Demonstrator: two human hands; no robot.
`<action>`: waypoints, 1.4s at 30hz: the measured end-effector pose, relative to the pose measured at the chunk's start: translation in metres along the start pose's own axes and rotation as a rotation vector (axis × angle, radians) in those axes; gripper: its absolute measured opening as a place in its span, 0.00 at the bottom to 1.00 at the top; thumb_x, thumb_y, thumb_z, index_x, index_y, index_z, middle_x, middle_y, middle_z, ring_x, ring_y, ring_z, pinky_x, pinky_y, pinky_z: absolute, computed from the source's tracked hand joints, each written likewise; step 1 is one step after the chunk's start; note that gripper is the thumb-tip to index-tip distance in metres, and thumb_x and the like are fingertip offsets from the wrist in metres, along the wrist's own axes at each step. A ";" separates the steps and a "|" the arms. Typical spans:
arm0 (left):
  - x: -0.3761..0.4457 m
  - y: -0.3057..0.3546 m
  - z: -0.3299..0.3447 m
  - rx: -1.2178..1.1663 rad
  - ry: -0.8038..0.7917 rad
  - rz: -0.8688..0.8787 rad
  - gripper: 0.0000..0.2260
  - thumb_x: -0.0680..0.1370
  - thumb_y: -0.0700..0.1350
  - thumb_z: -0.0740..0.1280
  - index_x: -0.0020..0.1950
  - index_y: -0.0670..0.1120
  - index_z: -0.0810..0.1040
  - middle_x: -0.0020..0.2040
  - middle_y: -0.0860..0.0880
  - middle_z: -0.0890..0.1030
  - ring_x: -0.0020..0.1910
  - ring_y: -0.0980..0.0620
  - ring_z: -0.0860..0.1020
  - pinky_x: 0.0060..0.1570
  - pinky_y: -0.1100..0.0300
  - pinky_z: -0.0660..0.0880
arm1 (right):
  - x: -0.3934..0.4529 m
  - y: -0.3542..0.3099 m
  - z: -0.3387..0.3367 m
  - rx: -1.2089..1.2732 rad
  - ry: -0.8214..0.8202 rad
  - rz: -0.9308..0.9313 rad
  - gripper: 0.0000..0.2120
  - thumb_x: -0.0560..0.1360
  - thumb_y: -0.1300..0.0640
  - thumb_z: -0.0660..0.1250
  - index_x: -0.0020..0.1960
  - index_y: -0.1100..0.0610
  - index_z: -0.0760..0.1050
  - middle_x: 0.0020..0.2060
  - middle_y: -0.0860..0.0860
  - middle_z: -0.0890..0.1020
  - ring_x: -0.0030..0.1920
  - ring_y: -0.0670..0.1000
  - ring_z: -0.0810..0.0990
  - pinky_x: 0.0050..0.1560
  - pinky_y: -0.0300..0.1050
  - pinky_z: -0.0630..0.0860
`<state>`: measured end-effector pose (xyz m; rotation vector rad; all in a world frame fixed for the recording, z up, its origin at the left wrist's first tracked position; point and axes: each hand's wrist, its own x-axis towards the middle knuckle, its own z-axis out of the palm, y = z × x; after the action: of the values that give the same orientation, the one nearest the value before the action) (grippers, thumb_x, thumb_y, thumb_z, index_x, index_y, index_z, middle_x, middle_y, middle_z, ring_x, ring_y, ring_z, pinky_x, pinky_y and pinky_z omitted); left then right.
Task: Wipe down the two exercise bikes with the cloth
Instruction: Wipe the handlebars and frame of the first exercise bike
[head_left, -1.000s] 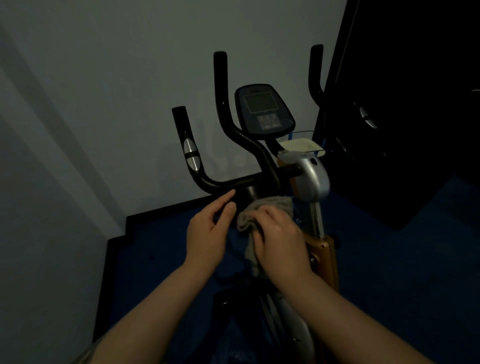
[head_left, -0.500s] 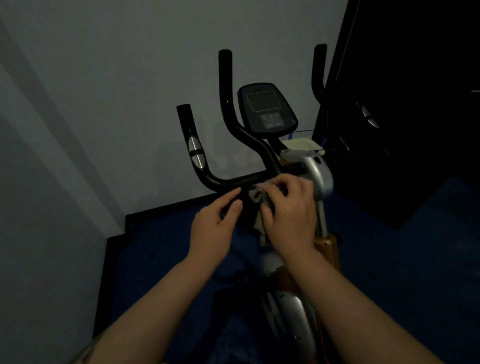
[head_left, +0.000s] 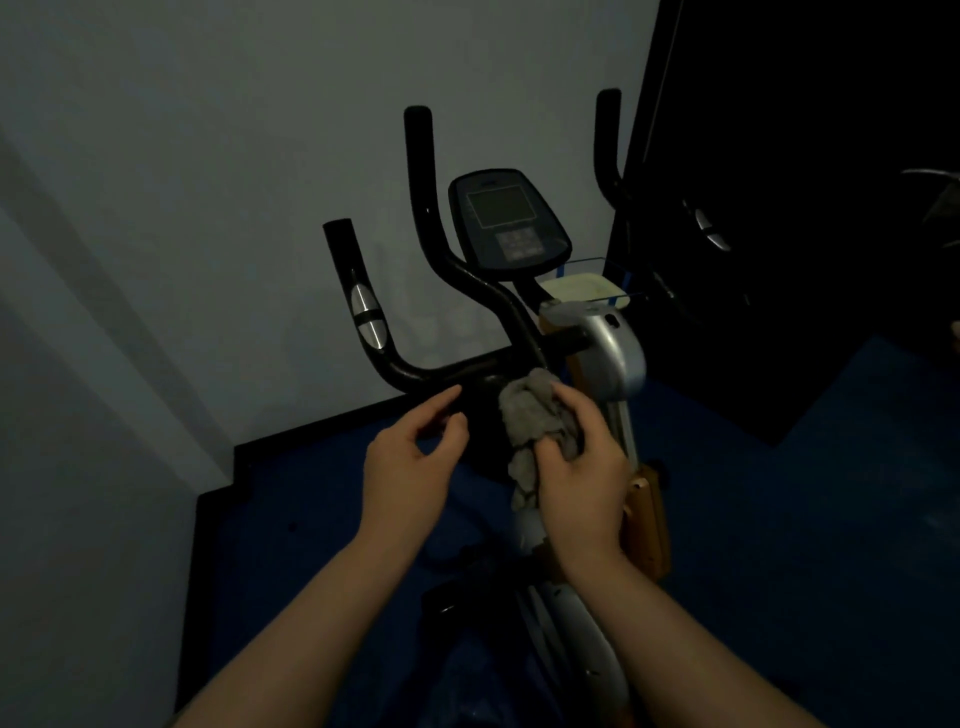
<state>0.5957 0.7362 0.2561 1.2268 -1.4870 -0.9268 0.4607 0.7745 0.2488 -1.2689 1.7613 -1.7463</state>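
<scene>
Dimly lit, a pale wall and a dark cabinet flank the exercise bike, which stands on a blue floor with its front towards the wall, its black handlebars rising upright and its console tilted back towards the camera. Below the console, the right hand grips a bunched grey cloth against the handlebar stem, the cloth's tail hanging downward, while the left hand hovers just beside it, fingers loosely curled, holding nothing.
</scene>
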 end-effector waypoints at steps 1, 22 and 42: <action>0.000 -0.001 0.000 -0.008 0.001 -0.003 0.12 0.78 0.46 0.67 0.61 0.55 0.80 0.50 0.59 0.82 0.51 0.65 0.78 0.50 0.74 0.72 | 0.003 -0.002 -0.002 -0.008 -0.013 0.016 0.20 0.75 0.68 0.64 0.63 0.51 0.76 0.56 0.48 0.81 0.56 0.43 0.78 0.54 0.30 0.74; -0.001 0.000 0.001 -0.141 -0.058 0.062 0.16 0.78 0.48 0.62 0.63 0.48 0.78 0.55 0.43 0.79 0.54 0.51 0.73 0.44 0.75 0.69 | 0.029 0.014 -0.004 -0.675 -0.084 -0.777 0.14 0.69 0.62 0.66 0.53 0.58 0.83 0.48 0.53 0.82 0.54 0.55 0.74 0.57 0.52 0.72; 0.009 -0.011 -0.014 -0.337 -0.158 -0.146 0.14 0.83 0.42 0.55 0.60 0.46 0.79 0.54 0.49 0.83 0.54 0.54 0.80 0.54 0.62 0.75 | -0.002 -0.002 0.007 -0.230 -0.314 -0.480 0.17 0.71 0.61 0.66 0.59 0.52 0.81 0.48 0.46 0.78 0.49 0.48 0.77 0.44 0.44 0.77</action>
<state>0.6119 0.7256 0.2512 1.0415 -1.3064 -1.3390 0.4676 0.7725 0.2486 -2.0764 1.5950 -1.4753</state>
